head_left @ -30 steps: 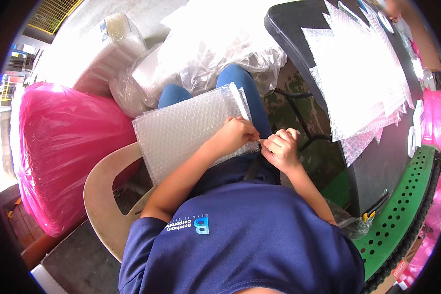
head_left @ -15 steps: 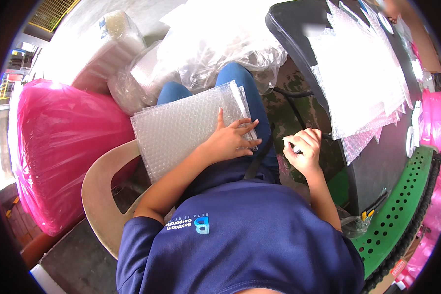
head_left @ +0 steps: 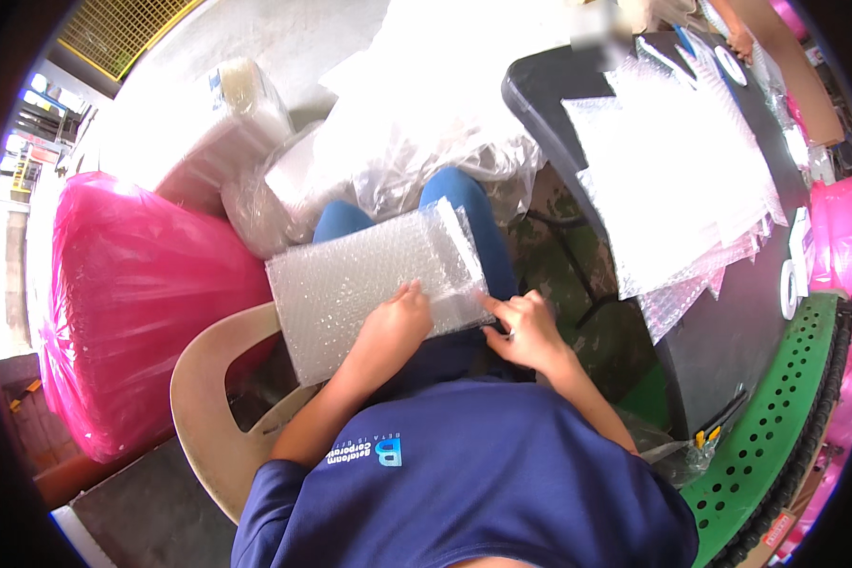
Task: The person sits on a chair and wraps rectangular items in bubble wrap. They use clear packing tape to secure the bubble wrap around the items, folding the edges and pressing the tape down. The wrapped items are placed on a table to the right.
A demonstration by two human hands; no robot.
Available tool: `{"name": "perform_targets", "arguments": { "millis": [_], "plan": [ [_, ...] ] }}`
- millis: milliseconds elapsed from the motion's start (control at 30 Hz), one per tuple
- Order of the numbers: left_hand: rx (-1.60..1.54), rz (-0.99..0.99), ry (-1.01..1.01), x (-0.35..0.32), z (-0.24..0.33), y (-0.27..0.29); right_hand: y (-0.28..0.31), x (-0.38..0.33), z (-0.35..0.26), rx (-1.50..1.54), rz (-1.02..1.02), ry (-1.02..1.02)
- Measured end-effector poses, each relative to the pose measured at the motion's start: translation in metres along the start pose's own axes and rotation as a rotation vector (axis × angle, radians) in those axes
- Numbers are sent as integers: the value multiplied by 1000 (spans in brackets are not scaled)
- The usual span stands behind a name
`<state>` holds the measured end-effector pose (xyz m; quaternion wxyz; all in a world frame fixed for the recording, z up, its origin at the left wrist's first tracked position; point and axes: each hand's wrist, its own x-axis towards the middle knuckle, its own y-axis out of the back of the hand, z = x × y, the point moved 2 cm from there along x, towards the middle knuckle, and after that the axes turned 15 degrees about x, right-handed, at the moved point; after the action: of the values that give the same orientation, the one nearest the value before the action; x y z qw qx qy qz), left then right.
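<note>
A flat, rectangular stack of clear bubble-wrap sheets (head_left: 350,279) lies across the person's lap, over the legs in blue trousers (head_left: 466,204), its right edge slightly uneven. The left hand (head_left: 398,324) rests on top of the stack, near its close edge, with the fingers bent and close together; whether they pinch any of the film cannot be told. The right hand (head_left: 530,333) is at the stack's near right corner, its index finger and thumb spread apart, the index fingertip at the right edge.

To the left stand a beige plastic chair armrest (head_left: 197,379) and, beyond it, a large bundle wrapped in pink plastic film (head_left: 151,312). On the far side are heaped clear plastic bags (head_left: 435,123), bleached by bright light. To the right, a black surface (head_left: 715,364) carries a fanned pile of whitish and pink bubble-wrap sheets (head_left: 677,199), with a white ring-shaped roll (head_left: 789,289) near its right edge and a black-and-yellow tool (head_left: 713,434) at its near end. A green perforated plastic backrest (head_left: 776,402) curves beside the surface, on the near right.
</note>
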<state>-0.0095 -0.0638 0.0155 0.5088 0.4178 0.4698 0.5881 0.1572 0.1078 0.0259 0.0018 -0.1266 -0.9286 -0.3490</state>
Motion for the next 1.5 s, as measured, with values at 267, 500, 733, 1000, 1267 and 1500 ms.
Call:
{"name": "perform_targets", "arguments": {
  "millis": [267, 500, 733, 1000, 1267, 1500],
  "plan": [
    [157, 864, 213, 76, 24, 221, -6, -5, 14, -7, -92, -122],
    [302, 445, -573, 246, 172, 250, 1, 7, 3, -9, -160, -187],
    [-281, 787, -648, 169, 135, 191, -6, -2, 12, -68, 310, 216],
    [-1163, -523, 391, 41, 29, 64, 12, 20, -35, 47, 317, 216],
    [-1529, -687, 553, 16, 5, 25, 1, 22, -43, -180, 184, 160],
    [-1727, -666, 489, 10, 6, 18, 1, 25, -48, -233, 103, 44]
  ]
}}
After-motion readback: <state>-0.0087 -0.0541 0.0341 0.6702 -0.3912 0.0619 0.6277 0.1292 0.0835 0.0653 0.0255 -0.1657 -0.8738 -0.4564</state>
